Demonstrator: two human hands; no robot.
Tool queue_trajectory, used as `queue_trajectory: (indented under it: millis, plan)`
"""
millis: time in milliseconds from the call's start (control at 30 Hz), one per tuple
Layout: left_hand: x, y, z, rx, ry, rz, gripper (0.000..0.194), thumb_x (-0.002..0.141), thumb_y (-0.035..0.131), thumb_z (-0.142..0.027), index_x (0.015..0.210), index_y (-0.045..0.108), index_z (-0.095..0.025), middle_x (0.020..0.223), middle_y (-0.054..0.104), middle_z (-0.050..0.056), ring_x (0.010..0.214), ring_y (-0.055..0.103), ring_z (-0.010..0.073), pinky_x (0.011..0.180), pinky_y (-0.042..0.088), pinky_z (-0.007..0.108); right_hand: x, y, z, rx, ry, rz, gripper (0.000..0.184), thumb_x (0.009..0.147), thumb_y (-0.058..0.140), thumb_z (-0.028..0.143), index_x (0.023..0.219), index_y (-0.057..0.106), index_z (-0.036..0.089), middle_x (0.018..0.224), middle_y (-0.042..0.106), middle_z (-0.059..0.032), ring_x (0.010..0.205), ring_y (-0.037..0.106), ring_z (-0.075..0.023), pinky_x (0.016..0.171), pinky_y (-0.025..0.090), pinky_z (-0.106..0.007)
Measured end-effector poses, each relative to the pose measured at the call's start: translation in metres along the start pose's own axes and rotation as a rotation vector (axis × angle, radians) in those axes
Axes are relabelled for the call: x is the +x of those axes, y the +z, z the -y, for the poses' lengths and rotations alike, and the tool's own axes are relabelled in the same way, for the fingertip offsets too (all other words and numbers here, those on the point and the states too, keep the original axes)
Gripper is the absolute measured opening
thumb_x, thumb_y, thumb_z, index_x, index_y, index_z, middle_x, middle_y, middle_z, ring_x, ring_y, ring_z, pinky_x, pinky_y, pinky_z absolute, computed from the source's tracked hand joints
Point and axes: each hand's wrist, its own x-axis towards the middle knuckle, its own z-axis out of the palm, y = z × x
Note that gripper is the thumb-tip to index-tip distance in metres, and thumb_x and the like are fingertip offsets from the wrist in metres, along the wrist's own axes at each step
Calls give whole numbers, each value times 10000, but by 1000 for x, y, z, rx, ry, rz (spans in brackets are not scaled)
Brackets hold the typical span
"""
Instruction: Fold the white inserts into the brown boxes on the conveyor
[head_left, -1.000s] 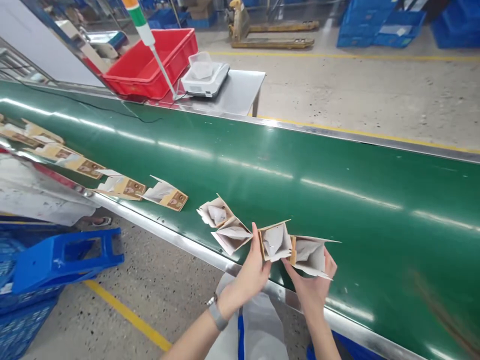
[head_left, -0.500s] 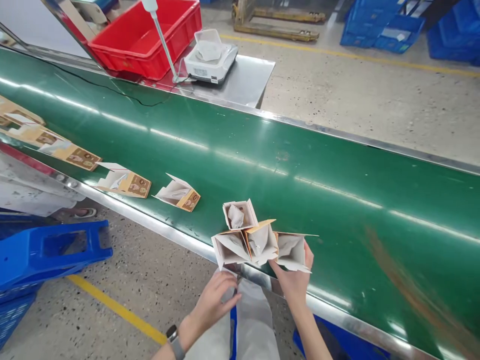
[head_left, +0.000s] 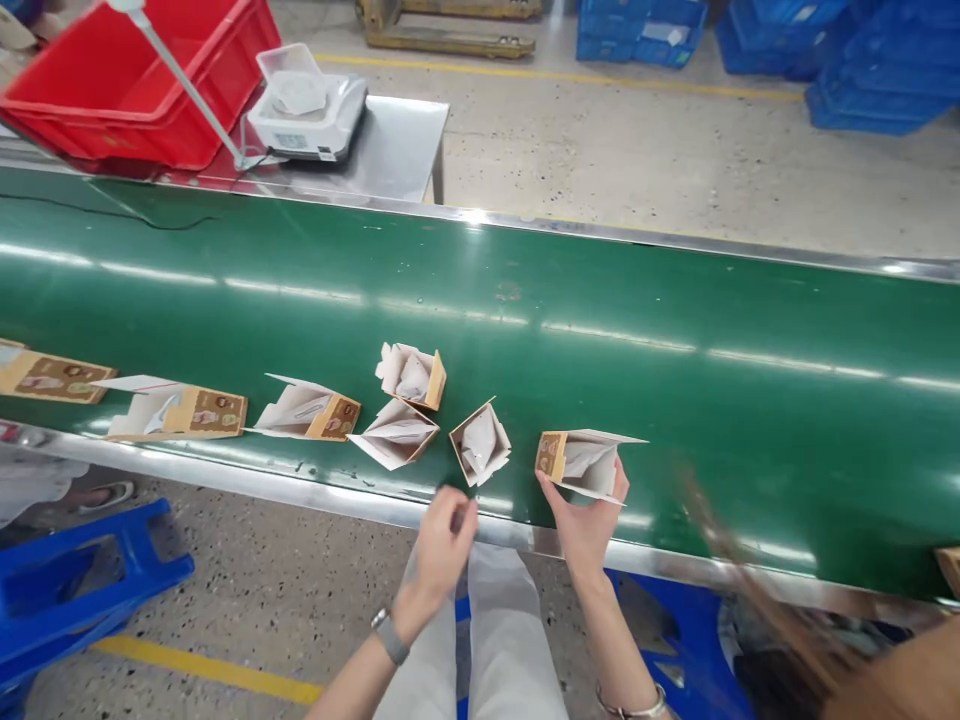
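My right hand (head_left: 589, 525) grips an open carton box (head_left: 552, 457) between thumb and fingers, near the front of the green conveyor belt (head_left: 675, 400). The box has a brown and tan printed side, raised white flaps and a pale packet inside. My left hand (head_left: 442, 540), fingers curled in and seemingly empty, hovers at the belt's metal edge. Just beyond it stands another open box (head_left: 480, 445) with a whitish packet (head_left: 478, 440) in it. Left of that, two more open boxes, a nearer one (head_left: 397, 432) and a farther one (head_left: 435, 380), sit close together.
More cartons (head_left: 217, 410) line the belt toward the left. Across it are a red bin (head_left: 150, 125), a lamp stand and a white scale (head_left: 307, 115). A blue plastic stool (head_left: 97, 570) stands at lower left. A blurred brown shape (head_left: 757, 590) crosses the lower right.
The clustered boxes are now apart: the right hand's box has separated to the right, others sit farther left. My left hand has risen toward the belt edge, its fingers curling. The view has shifted right.
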Motion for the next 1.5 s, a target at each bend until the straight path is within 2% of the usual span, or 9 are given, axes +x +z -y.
queue_trajectory:
  millis: [100,167,267,400,733,833,933,1033,1500]
  plan:
    - [-16,32,-27,-93,178,251,239,982,501,-270,1199,602,-265,1179,692,71,1108,676,232,977,565,396,3,-24,-15,26,12,32,1056,671,883,488,1522,324,210,1457,431,-164,1370,436,-338,1158,354,-541]
    - [-13,56,-42,-133,274,335,475,972,546,-282,1435,444,-281,1495,524,106,1394,515,256,1162,453,442,3,-37,-26,44,-51,66,1008,693,876,467,1511,336,230,1463,429,-160,1371,441,-340,1140,377,-547]
    - [8,87,-51,-163,407,413,611,986,547,-300,1543,295,-314,1673,261,110,1556,274,262,1250,328,496,4,-53,-41,32,-209,109,900,777,823,429,1514,339,252,1459,449,-155,1375,446,-335,1105,419,-549]
    - [33,107,-48,-126,488,390,551,1008,507,-304,1531,336,-341,1696,199,96,1576,217,263,1253,303,527,8,-65,-51,-25,-371,121,795,882,727,370,1549,302,290,1441,473,-156,1342,487,-315,1047,479,-538]
    - [48,132,-80,-245,290,230,261,1019,481,-384,1077,673,-215,1556,477,131,1481,422,273,1182,401,470,47,-74,-38,152,-236,120,172,963,576,358,1037,680,242,1433,491,-125,1292,539,-293,1036,486,-531]
    - [48,143,-94,-424,95,139,297,976,579,-385,1245,571,-259,1470,556,123,1412,503,254,1155,413,461,49,-69,-22,299,11,75,176,946,586,377,1016,639,225,1367,543,-125,1276,559,-272,1049,480,-498]
    - [54,151,-104,-528,-44,158,715,890,701,-346,1484,305,-322,1437,569,96,1389,513,230,1165,390,442,53,-69,-12,474,255,-4,488,886,640,391,1324,469,259,1366,556,-125,1260,574,-254,1007,505,-464]
    - [63,159,-113,-613,-109,274,579,874,690,-318,1399,449,-284,1452,551,81,1384,504,237,1159,393,401,66,-72,-8,476,401,13,568,841,663,459,1335,483,243,1323,591,-119,1204,592,-256,971,512,-433]
    - [62,207,-139,-740,-216,213,370,809,670,-198,1148,523,-222,1102,633,42,973,634,172,874,517,291,92,-84,-27,475,505,-85,511,692,745,451,1105,571,207,1139,625,-78,1080,591,-250,950,498,-413]
